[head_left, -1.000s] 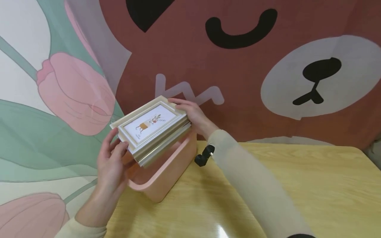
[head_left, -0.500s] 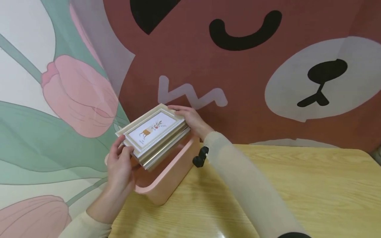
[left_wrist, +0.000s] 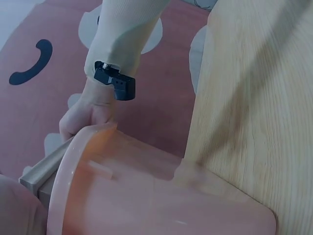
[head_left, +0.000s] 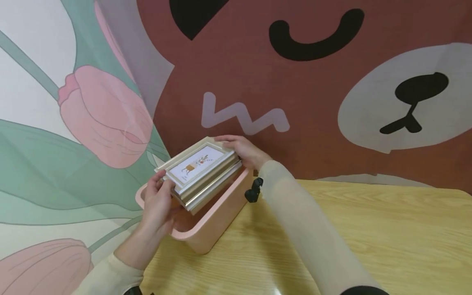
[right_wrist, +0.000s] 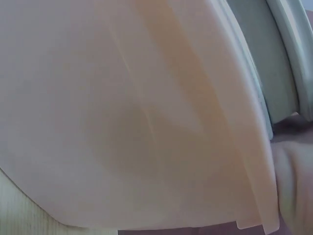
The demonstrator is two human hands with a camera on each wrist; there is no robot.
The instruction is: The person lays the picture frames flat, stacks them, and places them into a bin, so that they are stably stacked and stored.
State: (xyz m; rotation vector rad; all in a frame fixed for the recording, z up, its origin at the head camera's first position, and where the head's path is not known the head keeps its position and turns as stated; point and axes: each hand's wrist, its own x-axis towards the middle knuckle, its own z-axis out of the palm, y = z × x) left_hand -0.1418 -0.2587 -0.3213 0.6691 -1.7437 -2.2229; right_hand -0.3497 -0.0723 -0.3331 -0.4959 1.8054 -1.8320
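A stack of silver-gold picture frames [head_left: 199,166] is tilted over the mouth of the pink plastic bin [head_left: 221,215]; the top one shows a small deer-like print with leaves. My left hand [head_left: 157,207] grips the near left corner, its thumb and a finger on the frame's edge. At the far right end, my right hand [head_left: 247,151] holds the stack with fingers laid over the top edge. In the left wrist view, the right hand [left_wrist: 88,110] is close to the bin's rim. The right wrist view shows the frame edges [right_wrist: 274,58] just past the rim. The bin's inside is mostly hidden.
The bin stands at the left of a wood-grain table [head_left: 354,237]. Behind it hangs a cloth backdrop [head_left: 302,86] with a printed brown bear, and a tulip-patterned cloth [head_left: 103,114] covers the left side. A black wrist device [head_left: 254,190] sits at the right cuff.
Both hands have lowered the picture frames toward the bin, and more of the bin's left rim shows now. The view has shifted slightly. Both grips stay as they were.
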